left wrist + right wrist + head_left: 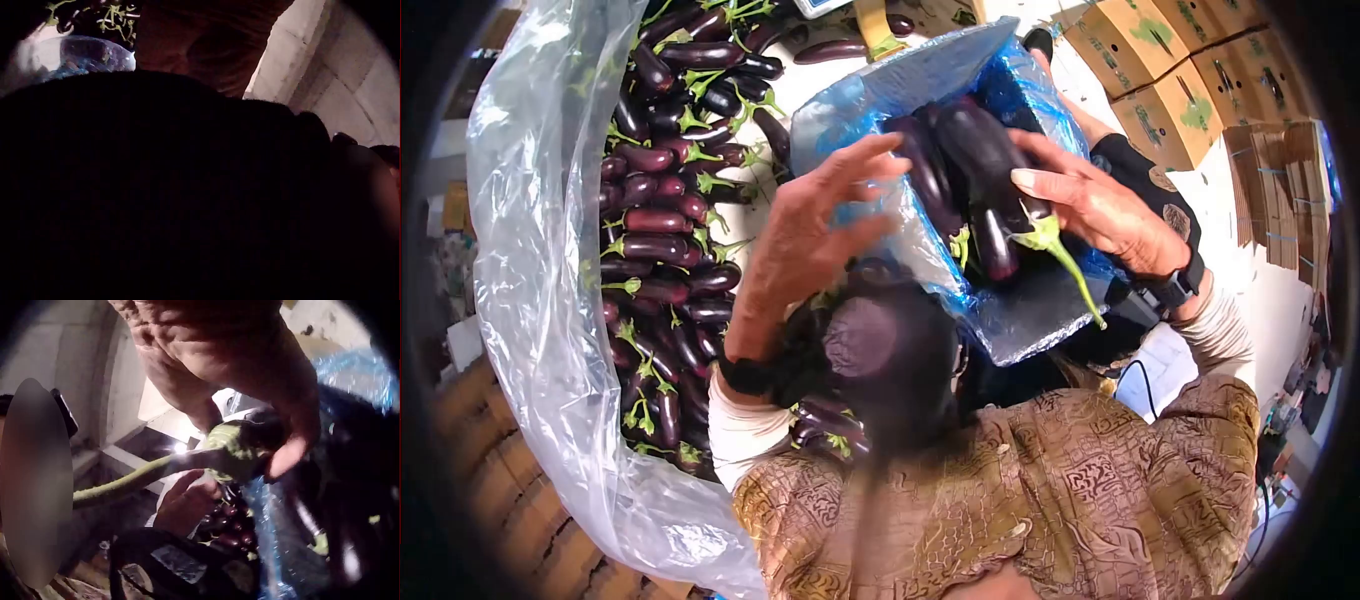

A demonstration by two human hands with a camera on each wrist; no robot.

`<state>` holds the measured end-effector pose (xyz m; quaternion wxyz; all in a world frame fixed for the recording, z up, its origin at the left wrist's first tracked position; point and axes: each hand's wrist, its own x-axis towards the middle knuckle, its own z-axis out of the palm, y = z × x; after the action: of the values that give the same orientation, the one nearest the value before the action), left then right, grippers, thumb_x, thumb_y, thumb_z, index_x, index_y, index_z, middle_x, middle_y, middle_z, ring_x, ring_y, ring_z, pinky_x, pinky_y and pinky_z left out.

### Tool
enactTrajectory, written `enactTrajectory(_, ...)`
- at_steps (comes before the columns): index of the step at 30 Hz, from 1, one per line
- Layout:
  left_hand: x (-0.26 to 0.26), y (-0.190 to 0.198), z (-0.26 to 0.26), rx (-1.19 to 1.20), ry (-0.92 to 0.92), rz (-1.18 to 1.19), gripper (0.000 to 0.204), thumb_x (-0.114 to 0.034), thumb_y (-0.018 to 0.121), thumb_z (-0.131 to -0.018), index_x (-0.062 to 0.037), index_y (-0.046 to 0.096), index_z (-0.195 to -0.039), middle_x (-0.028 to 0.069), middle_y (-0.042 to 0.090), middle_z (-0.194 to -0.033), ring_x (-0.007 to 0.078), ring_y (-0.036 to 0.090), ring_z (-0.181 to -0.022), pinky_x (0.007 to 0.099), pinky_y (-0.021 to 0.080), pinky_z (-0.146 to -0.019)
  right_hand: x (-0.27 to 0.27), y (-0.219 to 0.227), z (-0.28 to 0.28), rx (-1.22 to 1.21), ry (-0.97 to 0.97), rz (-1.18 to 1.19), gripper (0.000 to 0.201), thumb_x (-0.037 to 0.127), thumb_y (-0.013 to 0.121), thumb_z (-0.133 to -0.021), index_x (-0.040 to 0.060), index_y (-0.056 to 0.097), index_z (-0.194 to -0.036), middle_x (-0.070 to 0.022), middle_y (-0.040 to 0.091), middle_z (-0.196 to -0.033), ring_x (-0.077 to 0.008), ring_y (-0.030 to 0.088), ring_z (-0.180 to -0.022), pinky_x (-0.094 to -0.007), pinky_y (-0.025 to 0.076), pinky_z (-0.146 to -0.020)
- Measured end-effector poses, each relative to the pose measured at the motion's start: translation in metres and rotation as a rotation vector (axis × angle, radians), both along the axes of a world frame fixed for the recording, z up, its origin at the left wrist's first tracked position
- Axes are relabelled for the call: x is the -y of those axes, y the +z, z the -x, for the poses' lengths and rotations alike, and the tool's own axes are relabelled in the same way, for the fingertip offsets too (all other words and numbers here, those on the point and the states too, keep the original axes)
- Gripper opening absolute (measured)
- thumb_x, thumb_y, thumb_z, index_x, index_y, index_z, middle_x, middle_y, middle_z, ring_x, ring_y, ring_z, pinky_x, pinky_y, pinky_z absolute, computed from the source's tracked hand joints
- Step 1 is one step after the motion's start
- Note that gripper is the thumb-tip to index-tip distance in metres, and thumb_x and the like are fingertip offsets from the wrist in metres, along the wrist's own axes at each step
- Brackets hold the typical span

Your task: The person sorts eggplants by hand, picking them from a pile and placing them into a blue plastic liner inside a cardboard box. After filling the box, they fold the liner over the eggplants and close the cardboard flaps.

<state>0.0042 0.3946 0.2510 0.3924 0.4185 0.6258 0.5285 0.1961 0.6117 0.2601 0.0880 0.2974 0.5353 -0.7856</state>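
Observation:
In the head view my right hand [1105, 205] grips a large dark purple eggplant [980, 140] from its right side, over a box lined with blue plastic [840, 115]. The eggplant's long green stem [1065, 255] points down and right; the right wrist view shows the same stem [144, 478] close up beneath the fingers. Other eggplants [928, 180] lie in the box beside and below it. My left hand [810, 220], a little blurred, is at the box's left side with fingers spread and nothing held. The left wrist view is mostly dark, showing part of the hand [200, 37].
A big heap of eggplants [655, 220] lies to the left, edged by a clear plastic sheet [530, 200]. Cardboard boxes [1145, 80] are stacked at upper right, with flattened cartons [1275, 190] below them. A person's head [890, 360] shows low in the middle.

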Motion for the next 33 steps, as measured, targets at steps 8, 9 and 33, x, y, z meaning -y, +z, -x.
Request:
enactTrajectory(8, 0.054, -0.065, 0.013, 0.088, 0.286, 0.239, 0.042, -0.008, 0.062, -0.09, 0.0006, 0.054, -0.13, 0.0123, 0.067, -0.111, 0.0173, 0.063, -0.102, 0.0282, 0.047, -0.091, -0.043, -0.055, 0.007, 0.037, 0.264, -1.092, 0.068, 0.033, 0.066, -0.089, -0.0008, 0.037, -0.14, -0.0237, 0.062, -0.112, -0.0318, 0.065, -0.093, -0.0364, 0.05, -0.084)
enactTrajectory(9, 0.057, -0.07, 0.011, 0.084, 0.286, 0.236, 0.042, -0.008, 0.062, -0.09, 0.0006, 0.054, -0.13, 0.0123, 0.067, -0.111, 0.0173, 0.063, -0.102, 0.0282, 0.047, -0.091, -0.039, -0.063, 0.014, 0.034, 0.261, -1.095, 0.068, 0.033, 0.066, -0.089, -0.0008, 0.037, -0.14, -0.0237, 0.062, -0.112, -0.0318, 0.065, -0.093, -0.0364, 0.05, -0.084)
enactTrajectory(33, 0.06, 0.086, -0.043, -0.376, 0.105, 0.209, 0.044, 0.001, 0.071, -0.077, -0.0001, 0.061, -0.12, 0.0131, 0.071, -0.098, 0.0231, 0.069, -0.091, 0.0315, 0.053, -0.082, -0.123, -0.055, -0.035, 0.012, -0.122, -0.956, 0.046, 0.037, 0.061, -0.094, 0.0015, 0.056, -0.123, -0.0142, 0.06, -0.117, -0.0216, 0.061, -0.097, -0.035, 0.05, -0.081)
